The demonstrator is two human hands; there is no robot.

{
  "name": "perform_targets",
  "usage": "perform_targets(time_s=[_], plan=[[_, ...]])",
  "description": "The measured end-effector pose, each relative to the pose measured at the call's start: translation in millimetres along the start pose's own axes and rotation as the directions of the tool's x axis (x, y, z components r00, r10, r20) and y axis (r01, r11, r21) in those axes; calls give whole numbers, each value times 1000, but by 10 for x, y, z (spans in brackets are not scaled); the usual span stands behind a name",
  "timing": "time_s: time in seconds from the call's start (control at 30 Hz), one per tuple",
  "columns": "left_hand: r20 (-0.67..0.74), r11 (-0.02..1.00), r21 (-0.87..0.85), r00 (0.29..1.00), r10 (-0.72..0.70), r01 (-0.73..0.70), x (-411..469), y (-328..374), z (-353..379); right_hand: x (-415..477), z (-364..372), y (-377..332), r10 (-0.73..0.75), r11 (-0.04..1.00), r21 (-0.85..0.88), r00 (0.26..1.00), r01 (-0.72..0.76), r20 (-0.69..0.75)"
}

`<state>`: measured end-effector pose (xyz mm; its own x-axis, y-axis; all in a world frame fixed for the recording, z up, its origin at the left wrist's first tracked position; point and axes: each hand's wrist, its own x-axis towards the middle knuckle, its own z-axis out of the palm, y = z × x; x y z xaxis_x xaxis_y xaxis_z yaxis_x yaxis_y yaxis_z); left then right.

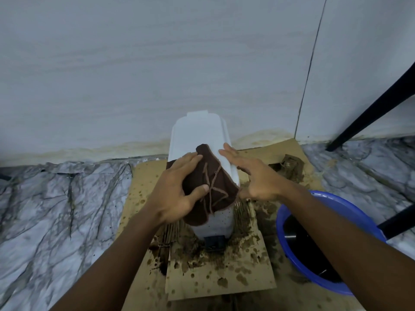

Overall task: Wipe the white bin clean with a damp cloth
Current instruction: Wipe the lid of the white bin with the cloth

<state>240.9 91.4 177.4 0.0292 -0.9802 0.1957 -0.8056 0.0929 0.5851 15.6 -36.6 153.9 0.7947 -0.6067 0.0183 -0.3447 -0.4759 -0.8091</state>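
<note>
The white bin (197, 133) stands against the wall on wet cardboard, its lid closed and a dark pedal at its base. A dark brown cloth (213, 187) with lighter stitched edges lies draped over the front of the lid and down the bin's front. My left hand (177, 191) presses on the cloth's left side, thumb on top of the fabric. My right hand (251, 176) rests with fingers spread against the bin's right edge, beside the cloth, holding nothing.
Brown cardboard (224, 277) spattered with dark wet spots covers the floor under the bin. A blue basin (298, 212) with dark contents sits at the right. Black furniture legs (372, 111) slant at far right. Marble-patterned floor (56, 209) lies on both sides.
</note>
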Motion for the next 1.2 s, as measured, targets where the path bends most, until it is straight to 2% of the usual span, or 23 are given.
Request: perform_targets(time_s=[0.07,0.1,0.17,0.23,0.3,0.37,0.43,0.53,0.6,0.7,0.77,0.83,0.9,0.97,1.03,1.1,1.2], plan=[[-36,1000,26,999,17,-16,-31,-68,-64,0,-79,-112,48,995,88,999,-46,-18],[-37,998,52,999,20,-18,-55,-119,-89,9,-91,-187,69,994,92,995,-62,-74],[-8,991,128,1000,25,-24,-123,-230,-103,20,-33,-396,23,999,-34,982,-30,-188],[16,981,190,999,40,-42,-163,-308,-89,57,120,-581,-96,970,-235,990,69,-107],[30,975,214,998,56,-61,-145,-311,-89,155,283,-624,-141,897,-420,990,135,17],[48,983,173,998,45,-53,-88,-261,-128,231,313,-587,-124,879,-462,992,117,15],[60,988,147,997,42,-50,-39,-174,-195,233,256,-601,-107,903,-420,994,92,-14],[56,969,223,994,97,-107,-37,-60,-276,153,201,-694,-164,898,-420,986,131,-43],[58,967,224,992,112,-122,-13,65,-382,119,128,-830,-139,939,-329,987,103,-87],[49,1000,-6,999,9,-9,228,222,-663,227,-126,-1052,-46,995,-94,979,28,-201],[48,994,-92,997,-56,60,423,261,-830,361,-263,-1132,5,998,-56,956,-23,-294],[2,995,38,996,-94,94,554,252,-836,471,-284,-1115,25,987,-143,944,-76,-330],[-61,983,159,995,-84,93,584,220,-663,505,-227,-977,67,982,-152,953,-116,-296],[38,988,152,999,9,-14,562,195,-410,469,-177,-780,86,991,-76,952,-113,-294],[185,961,253,981,60,-107,572,96,-147,396,-166,-577,140,990,36,937,-135,-322],[200,920,379,980,20,-96,613,17,28,327,-199,-402,181,982,111,937,-154,-300],[159,896,438,987,9,-79,584,122,225,307,-281,-230,165,986,39,954,-161,-248]])
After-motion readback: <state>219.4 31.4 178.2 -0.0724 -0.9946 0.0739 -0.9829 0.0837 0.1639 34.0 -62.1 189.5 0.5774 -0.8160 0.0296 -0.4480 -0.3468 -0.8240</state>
